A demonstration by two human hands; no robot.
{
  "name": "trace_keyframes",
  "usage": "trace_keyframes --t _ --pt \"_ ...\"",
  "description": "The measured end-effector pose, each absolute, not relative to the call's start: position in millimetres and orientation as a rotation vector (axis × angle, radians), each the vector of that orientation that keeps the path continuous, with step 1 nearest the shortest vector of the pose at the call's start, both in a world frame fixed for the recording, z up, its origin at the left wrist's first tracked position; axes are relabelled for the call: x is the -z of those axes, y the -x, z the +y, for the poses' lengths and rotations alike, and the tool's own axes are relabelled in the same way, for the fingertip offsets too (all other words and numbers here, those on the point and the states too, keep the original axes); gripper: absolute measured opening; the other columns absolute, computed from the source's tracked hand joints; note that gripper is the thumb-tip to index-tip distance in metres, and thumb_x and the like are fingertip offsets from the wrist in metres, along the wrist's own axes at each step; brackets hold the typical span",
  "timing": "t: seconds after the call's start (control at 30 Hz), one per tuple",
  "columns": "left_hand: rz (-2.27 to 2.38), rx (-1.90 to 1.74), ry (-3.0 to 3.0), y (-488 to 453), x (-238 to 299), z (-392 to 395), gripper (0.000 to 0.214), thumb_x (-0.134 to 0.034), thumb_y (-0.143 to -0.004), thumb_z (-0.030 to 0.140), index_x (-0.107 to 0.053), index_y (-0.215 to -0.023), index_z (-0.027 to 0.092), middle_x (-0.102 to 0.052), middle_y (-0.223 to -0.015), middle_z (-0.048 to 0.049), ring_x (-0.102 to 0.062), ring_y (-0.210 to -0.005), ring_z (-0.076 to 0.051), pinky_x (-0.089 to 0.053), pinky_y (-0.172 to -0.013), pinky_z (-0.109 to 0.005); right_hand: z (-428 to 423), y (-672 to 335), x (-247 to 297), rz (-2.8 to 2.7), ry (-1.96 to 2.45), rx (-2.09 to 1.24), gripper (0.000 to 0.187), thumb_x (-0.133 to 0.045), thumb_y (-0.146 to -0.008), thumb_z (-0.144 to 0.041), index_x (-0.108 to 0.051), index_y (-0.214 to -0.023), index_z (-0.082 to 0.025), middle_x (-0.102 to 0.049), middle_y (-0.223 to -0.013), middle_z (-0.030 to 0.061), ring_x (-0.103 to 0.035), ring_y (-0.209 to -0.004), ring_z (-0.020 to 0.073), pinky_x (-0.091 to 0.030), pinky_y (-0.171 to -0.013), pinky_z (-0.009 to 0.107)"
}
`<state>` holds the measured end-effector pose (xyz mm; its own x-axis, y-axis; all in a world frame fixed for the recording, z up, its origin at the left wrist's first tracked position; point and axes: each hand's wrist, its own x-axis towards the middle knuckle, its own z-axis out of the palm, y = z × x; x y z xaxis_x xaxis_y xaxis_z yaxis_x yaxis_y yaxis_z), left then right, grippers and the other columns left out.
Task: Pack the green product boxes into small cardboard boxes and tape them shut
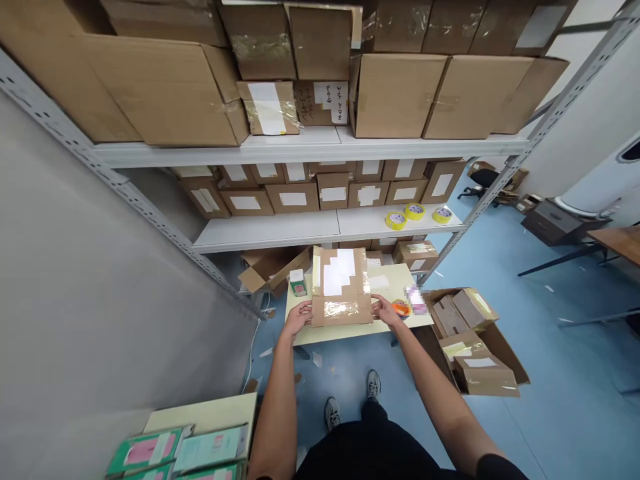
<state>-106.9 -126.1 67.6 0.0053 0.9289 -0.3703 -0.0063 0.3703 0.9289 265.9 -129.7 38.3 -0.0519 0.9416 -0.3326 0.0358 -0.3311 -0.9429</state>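
A flat cardboard box (365,293), with white labels on its top and clear tape along its near side, is between my hands over a small pale yellow table (400,272). My left hand (299,317) grips its near left edge. On the opposite side, the fingers of my right hand (384,311) hold its right edge. A small green and white carton (298,284) stands just left of the box. Right of my right hand lies an orange tape roll (401,308), beside a pixelated pinkish item (417,300). The box's underside is hidden.
A metal rack (325,153) full of cardboard boxes rises behind the table. Yellow tape rolls (415,211) sit on its middle shelf. At right, a large open carton (505,350) holds smaller boxes. Green and pink packages (213,448) lie on another table at lower left.
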Motion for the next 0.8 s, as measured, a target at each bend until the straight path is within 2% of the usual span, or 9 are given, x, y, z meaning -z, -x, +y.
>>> trace_keyframes --t 0.1,0.17,0.23,0.33,0.5,0.67,0.8 --pt "1.472 -0.919 -0.863 87.3 -58.4 -114.0 0.046 -0.084 -0.058 0.023 -0.073 -0.103 0.021 -0.065 -0.082 0.0004 -0.064 -0.072 -0.014 -0.052 -0.063 -0.023 -116.1 -262.6 -9.1 -1.276 1.642 -1.389 0.078 -0.065 -0.059 -0.017 -0.063 -0.137 -0.025 -0.071 -0.097 0.0027 -0.07 -0.096 0.0254 -0.056 -0.092 0.045" --pt "1.552 -0.924 -0.817 65.3 -50.7 -107.9 0.042 -0.08 -0.058 0.019 -0.072 -0.098 0.021 -0.059 -0.071 0.0039 -0.061 -0.064 -0.013 -0.048 -0.06 -0.023 -116.4 -260.7 9.7 -1.402 1.73 -1.322 0.083 -0.068 -0.058 -0.012 -0.064 -0.139 -0.025 -0.073 -0.119 0.0086 -0.066 -0.12 0.0311 -0.05 -0.107 0.047" --pt "1.61 -0.925 -0.796 39.5 -42.7 -102.8 0.037 -0.078 -0.058 0.016 -0.07 -0.093 0.02 -0.052 -0.061 0.0068 -0.058 -0.058 -0.014 -0.046 -0.058 -0.024 -122.7 -258.7 26.4 -1.504 1.695 -1.365 0.083 -0.072 -0.06 -0.012 -0.063 -0.142 -0.025 -0.069 -0.134 0.0111 -0.06 -0.133 0.0337 -0.046 -0.114 0.048" --pt "1.631 -0.926 -0.791 0.8 -32.4 -97.2 0.038 -0.079 -0.06 0.018 -0.07 -0.097 0.022 -0.053 -0.059 0.0065 -0.063 -0.061 -0.018 -0.05 -0.063 -0.028 -136.0 -253.9 43.6 -1.617 1.582 -1.469 0.081 -0.074 -0.065 -0.015 -0.062 -0.144 -0.028 -0.068 -0.14 0.0098 -0.061 -0.134 0.0343 -0.047 -0.114 0.05" --pt "1.634 -1.006 -0.789 -56.1 -22.5 -95.3 0.058 -0.083 -0.066 0.025 -0.067 -0.123 0.023 -0.063 -0.068 0.0038 -0.069 -0.068 -0.019 -0.056 -0.071 -0.032 -145.6 -236.6 45.7 -1.691 1.481 -1.361 0.086 -0.078 -0.069 -0.022 -0.055 -0.151 -0.028 -0.06 -0.15 0.0102 -0.054 -0.141 0.0352 -0.041 -0.12 0.051" --pt "1.496 -1.032 -0.783 -81.1 -15.4 -82.5 0.086 -0.089 -0.069 0.031 -0.051 -0.146 0.02 -0.071 -0.081 -0.0008 -0.07 -0.067 -0.017 -0.056 -0.069 -0.028 -129.5 -233.5 29.1 -1.567 1.669 -1.17 0.052 -0.057 -0.09 -0.027 -0.063 -0.141 -0.026 -0.069 -0.139 0.012 -0.063 -0.13 0.0336 -0.047 -0.113 0.046" --pt "1.562 -0.995 -0.754 -52.4 -21.3 -43.2 0.082 -0.086 -0.076 0.046 -0.05 -0.146 0.021 -0.071 -0.115 -0.0133 -0.074 -0.084 -0.019 -0.055 -0.072 -0.027 -111.9 -259.7 12.3 -1.471 1.667 -1.145 0.041 -0.053 -0.093 -0.039 -0.072 -0.128 -0.028 -0.079 -0.109 0.0102 -0.07 -0.115 0.0358 -0.052 -0.104 0.047"
